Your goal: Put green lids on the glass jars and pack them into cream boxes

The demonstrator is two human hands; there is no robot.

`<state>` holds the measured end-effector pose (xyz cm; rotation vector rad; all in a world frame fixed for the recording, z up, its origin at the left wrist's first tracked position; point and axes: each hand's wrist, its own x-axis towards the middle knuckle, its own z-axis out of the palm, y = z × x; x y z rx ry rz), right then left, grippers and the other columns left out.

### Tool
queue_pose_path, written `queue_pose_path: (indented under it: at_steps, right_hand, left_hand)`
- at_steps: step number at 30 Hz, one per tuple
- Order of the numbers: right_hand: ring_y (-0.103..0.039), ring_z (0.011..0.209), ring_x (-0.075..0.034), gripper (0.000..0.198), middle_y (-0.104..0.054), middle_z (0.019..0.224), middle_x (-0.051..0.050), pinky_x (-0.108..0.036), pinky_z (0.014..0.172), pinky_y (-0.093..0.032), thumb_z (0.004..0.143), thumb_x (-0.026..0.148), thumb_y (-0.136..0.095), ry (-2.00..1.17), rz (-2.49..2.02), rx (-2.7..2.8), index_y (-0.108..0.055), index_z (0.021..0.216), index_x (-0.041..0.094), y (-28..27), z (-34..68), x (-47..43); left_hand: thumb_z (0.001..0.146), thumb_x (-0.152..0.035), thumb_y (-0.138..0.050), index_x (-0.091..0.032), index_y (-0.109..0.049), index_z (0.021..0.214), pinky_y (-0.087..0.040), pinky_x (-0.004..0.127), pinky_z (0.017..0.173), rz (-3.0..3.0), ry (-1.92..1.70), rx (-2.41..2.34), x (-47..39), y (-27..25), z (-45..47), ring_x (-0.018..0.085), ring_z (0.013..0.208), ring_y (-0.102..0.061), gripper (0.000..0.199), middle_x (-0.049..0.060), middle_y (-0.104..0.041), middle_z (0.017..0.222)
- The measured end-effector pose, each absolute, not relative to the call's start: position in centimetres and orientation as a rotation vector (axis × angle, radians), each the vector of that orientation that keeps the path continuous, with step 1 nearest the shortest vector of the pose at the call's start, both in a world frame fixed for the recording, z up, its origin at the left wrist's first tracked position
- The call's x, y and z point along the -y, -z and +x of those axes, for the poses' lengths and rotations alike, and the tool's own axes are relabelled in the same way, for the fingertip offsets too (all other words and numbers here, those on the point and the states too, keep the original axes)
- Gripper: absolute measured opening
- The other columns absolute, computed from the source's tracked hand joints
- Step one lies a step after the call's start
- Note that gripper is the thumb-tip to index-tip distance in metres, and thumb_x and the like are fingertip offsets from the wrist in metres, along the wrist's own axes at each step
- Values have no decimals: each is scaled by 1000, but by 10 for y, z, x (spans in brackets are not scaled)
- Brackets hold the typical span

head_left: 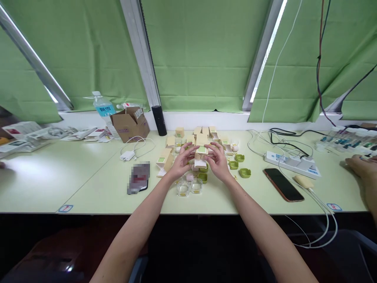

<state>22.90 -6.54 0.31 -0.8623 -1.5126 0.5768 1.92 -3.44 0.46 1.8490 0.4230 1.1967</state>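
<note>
Between both hands a small cream cardboard box (pixel 202 139) with a green label is held over the table, its lower flap hanging down. My left hand (pixel 183 162) grips the box's left side, and my right hand (pixel 218 160) grips the right side. Below them lie a green square cup (pixel 202 178) and two clear plastic cups (pixel 183 188). Several other green cups (pixel 245 173) sit to the right of my right hand. An open cream box (pixel 165 160) rests left of my left hand, and several more boxes (pixel 179 132) stand behind.
At the left are a phone (pixel 138 179), a white charger (pixel 127 155), a brown carton (pixel 130 124) and a black cylinder (pixel 159 120). To the right lie another phone (pixel 283 184), a power strip (pixel 293 164) with cables, and another person's hand (pixel 361 165).
</note>
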Motion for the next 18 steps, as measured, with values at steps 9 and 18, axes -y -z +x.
queue_pose_path:
  at_steps: [9, 18]
  right_hand:
    - [-69, 91, -15, 37, -40, 146, -9, -44, 97, -66, 94, 41, -71, -574, -875, 1495, -68, 130, 33, -1, 227, 64]
    - [-70, 91, -14, 37, -38, 146, -10, -48, 99, -65, 95, 36, -70, -563, -816, 1559, -66, 132, 33, -1, 225, 68]
  left_hand:
    - [82, -50, -85, -33, -54, 148, -53, 52, 112, 1855, -1180, -551, 38, -7, 25, 27, 121, -63, 75, 13, -22, 165]
    - [82, -49, -81, -27, -58, 130, -60, 36, 90, 1657, -1266, -489, 42, -11, 31, 25, 115, -62, 58, 10, -50, 140]
